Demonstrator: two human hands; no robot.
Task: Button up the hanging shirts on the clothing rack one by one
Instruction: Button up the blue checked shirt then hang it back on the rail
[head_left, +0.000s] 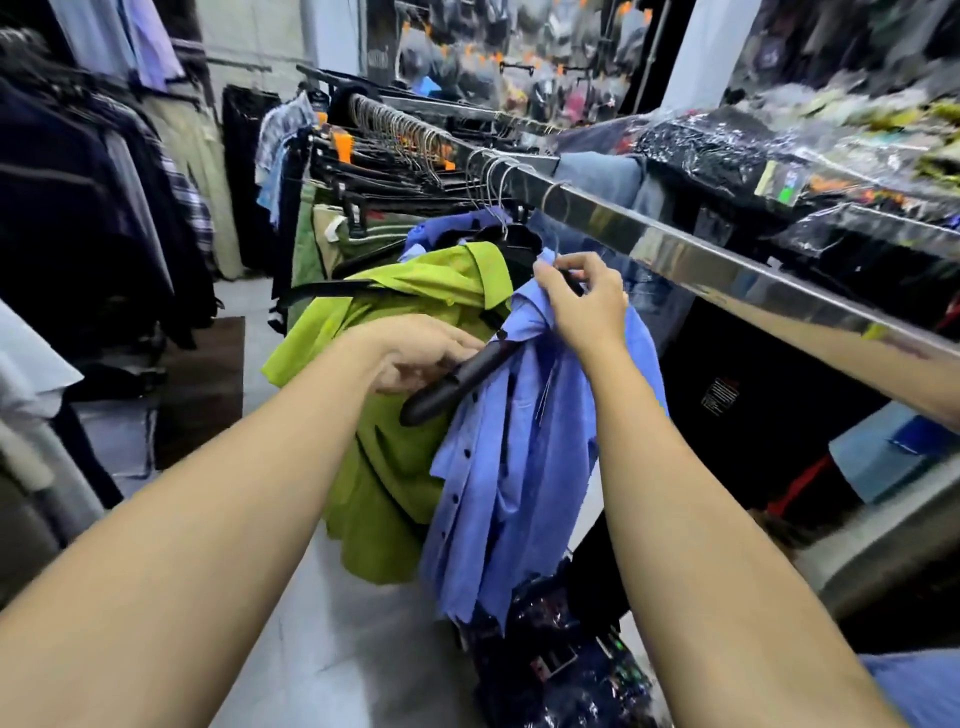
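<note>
Hanging along the left wall are dark jackets and striped garments (104, 171), well apart from the main rail. Nearer the middle, a lime-green cotton shirt (384, 467) is hanging from the polished chrome clothing rail (675, 249), just beside a periwinkle-blue button-front shirt (524, 467) with dark buttons down its placket. The person's left hand (415, 353) is curling its fingers round one arm of a black plastic hanger (457, 382), which is tilting steeply and poking out from the blue shirt's shoulder. The blue shirt is drooping off that hanger, bunched, its front lying open. The person's right hand (582, 306) is pinching the blue shirt's collar up by the hanger's neck, thumb and fingertips closing on the fabric. Further back along the rail, a row of bare wire hanger hooks (410, 135) is crowding together. Over on the right, plastic-wrapped dark bundles (727, 161) are lying on a shelf behind the rail.
</note>
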